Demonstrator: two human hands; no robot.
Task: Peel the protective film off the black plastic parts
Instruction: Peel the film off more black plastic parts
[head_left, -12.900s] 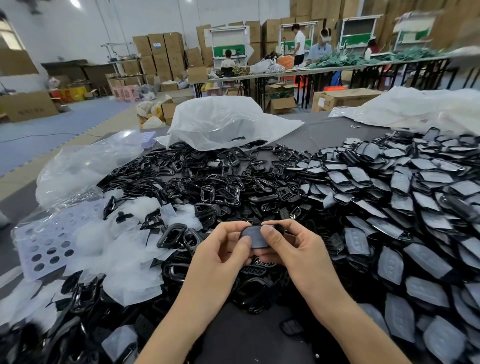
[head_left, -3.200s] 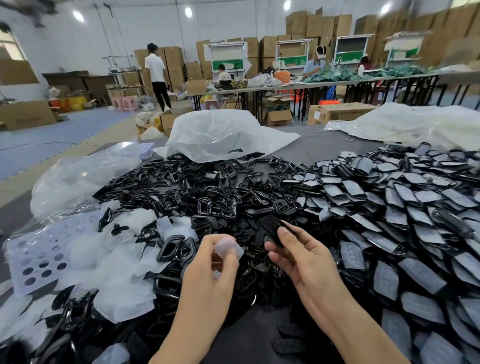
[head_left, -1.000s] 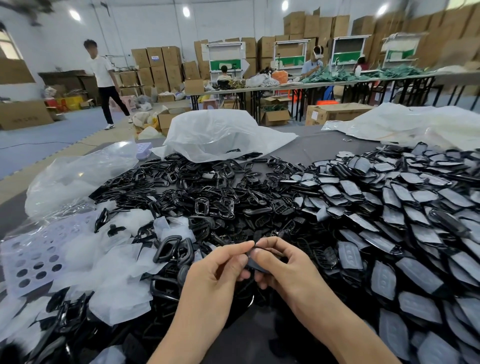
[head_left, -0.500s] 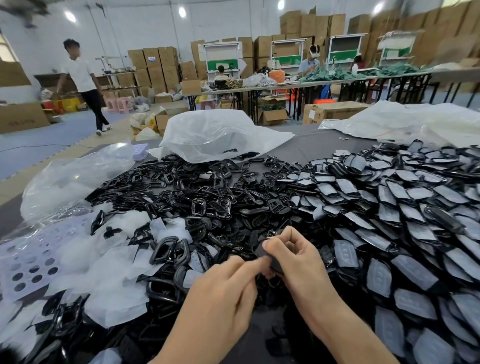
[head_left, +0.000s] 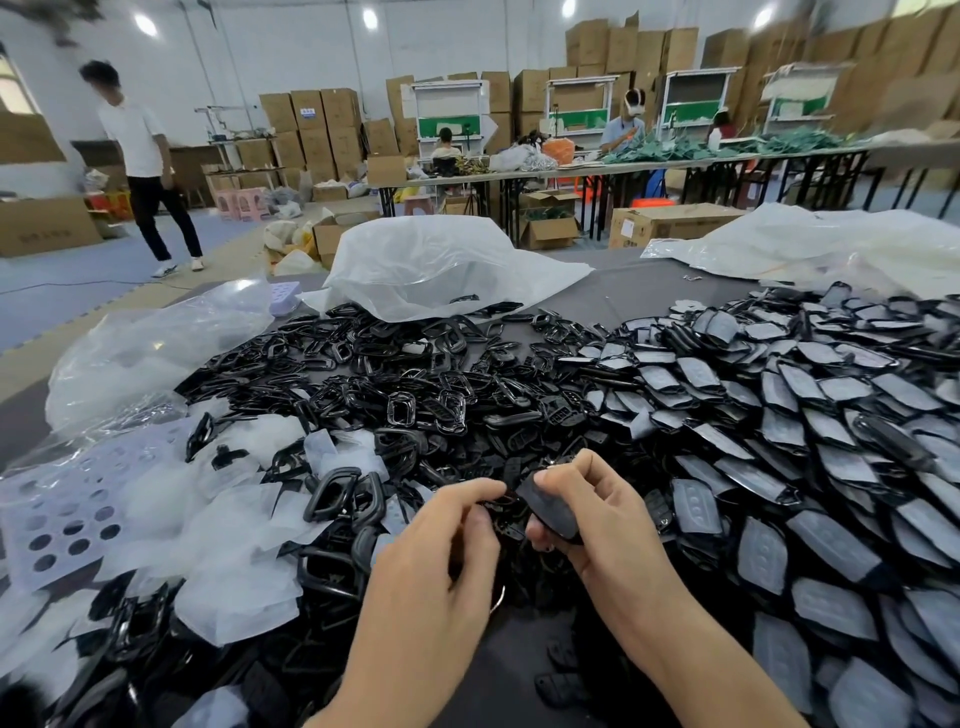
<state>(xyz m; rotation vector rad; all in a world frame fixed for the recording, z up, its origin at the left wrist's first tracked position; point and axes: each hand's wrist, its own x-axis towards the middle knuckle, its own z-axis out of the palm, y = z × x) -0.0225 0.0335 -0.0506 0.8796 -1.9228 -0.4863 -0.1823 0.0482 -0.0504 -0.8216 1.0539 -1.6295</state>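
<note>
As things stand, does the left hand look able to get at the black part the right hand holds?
Likely yes: the right hand holds the black part clear above the pile, and the left hand sits right beside its edge, nothing between them.

The curled fingers (head_left: 467, 491) of the left hand (head_left: 441, 545) hid whatever they pinched; whether it was film could not be told. The right hand (head_left: 597, 519) covered the lower edge of the part (head_left: 548, 506). The left forearm (head_left: 405, 649) and right forearm (head_left: 701, 649) ran off the bottom edge. The filmed pile (head_left: 831, 467) was cut off at the right, the holed sheet (head_left: 62, 519) at the left. The labels on the boxes (head_left: 311, 124) were too small to read.
</note>
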